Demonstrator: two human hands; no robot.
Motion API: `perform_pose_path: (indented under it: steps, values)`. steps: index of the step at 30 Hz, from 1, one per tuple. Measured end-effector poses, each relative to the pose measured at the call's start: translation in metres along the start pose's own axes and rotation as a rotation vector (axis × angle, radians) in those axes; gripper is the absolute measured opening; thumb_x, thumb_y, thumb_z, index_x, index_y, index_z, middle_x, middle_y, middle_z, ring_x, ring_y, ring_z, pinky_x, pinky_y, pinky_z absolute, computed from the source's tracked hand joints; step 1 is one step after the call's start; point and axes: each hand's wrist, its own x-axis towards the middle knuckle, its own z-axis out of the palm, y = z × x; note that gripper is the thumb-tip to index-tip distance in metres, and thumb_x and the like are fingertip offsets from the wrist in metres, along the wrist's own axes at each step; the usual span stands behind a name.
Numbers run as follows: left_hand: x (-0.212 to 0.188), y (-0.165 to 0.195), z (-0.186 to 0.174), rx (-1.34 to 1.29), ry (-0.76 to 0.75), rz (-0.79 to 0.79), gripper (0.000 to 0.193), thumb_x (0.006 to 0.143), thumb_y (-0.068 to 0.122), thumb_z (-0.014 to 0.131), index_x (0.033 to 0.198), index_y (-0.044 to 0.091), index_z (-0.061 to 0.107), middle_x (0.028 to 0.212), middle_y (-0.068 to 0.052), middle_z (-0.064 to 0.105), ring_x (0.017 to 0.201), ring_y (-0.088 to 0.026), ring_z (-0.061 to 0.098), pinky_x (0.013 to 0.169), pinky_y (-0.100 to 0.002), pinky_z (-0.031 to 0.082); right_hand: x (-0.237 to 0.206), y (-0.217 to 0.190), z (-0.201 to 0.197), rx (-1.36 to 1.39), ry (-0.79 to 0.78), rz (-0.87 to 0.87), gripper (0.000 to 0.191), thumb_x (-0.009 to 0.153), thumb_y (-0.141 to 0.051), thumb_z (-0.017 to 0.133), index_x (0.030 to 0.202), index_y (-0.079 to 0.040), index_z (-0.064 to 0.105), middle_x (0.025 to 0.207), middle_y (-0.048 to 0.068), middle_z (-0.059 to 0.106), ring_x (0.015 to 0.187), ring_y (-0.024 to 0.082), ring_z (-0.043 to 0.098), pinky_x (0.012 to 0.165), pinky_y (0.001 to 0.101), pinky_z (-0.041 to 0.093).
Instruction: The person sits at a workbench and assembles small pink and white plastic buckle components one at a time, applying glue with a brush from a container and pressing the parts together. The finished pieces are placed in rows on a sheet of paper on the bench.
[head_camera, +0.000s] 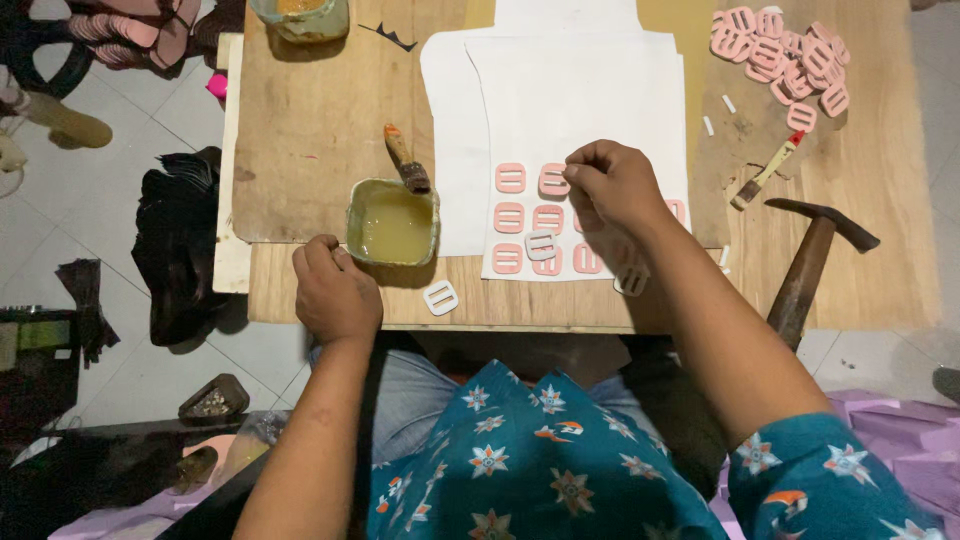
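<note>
While my left hand (335, 292) rests closed beside the glue tub (392, 222), my right hand (610, 185) pinches a pink buckle (553, 179) on white paper (580, 100).

Small craft workshop, likely home-based footwear or accessory making. Low wooden worktable (600, 310) on tiled floor (130, 180). Glue tub (392, 222) with brush (405, 160), hammer (805, 265), heap of pink buckle pieces (785, 55), white paper sheets (570, 110). Sandal straps (140, 30) piled at upper left, black scraps (180, 240) beside the table.

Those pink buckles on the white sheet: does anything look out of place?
One white buckle lies tilted across the neat rows of pink buckles, and another white buckle sits alone off the sheet by the glue tub.
</note>
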Motion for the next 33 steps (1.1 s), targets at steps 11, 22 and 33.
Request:
perform_pose_path:
  steps: [11,22,33]
  values:
    - [0.000,-0.003,0.003,-0.020,0.027,0.027,0.014,0.100,0.014,0.060,0.114,0.010,0.060,0.114,-0.012,0.061,0.096,-0.040,0.065,0.076,-0.054,0.051,0.001,-0.029,0.008,0.059,-0.026,0.193,0.012,0.096,-0.010,0.065,0.099,0.001,0.067,0.062,0.005,0.062,0.043,0.012,0.053,0.035,0.0304,0.041]
    - [0.002,-0.001,0.003,-0.020,0.009,0.008,0.015,0.100,0.015,0.060,0.115,0.010,0.061,0.115,-0.012,0.061,0.099,-0.040,0.064,0.077,-0.053,0.051,0.003,-0.028,0.009,0.086,-0.031,0.211,0.012,0.097,-0.010,0.065,0.098,0.002,0.066,0.059,0.005,0.059,0.039,0.013,0.049,0.034,0.0319,0.034]
    - [0.002,-0.001,0.004,-0.016,0.009,0.000,0.014,0.101,0.016,0.059,0.114,0.010,0.060,0.114,-0.012,0.060,0.097,-0.040,0.064,0.078,-0.054,0.050,0.004,-0.017,0.012,-0.160,0.034,0.133,0.018,0.095,-0.018,0.069,0.102,-0.002,0.071,0.074,0.007,0.070,0.059,0.015,0.062,0.052,0.0321,0.049]
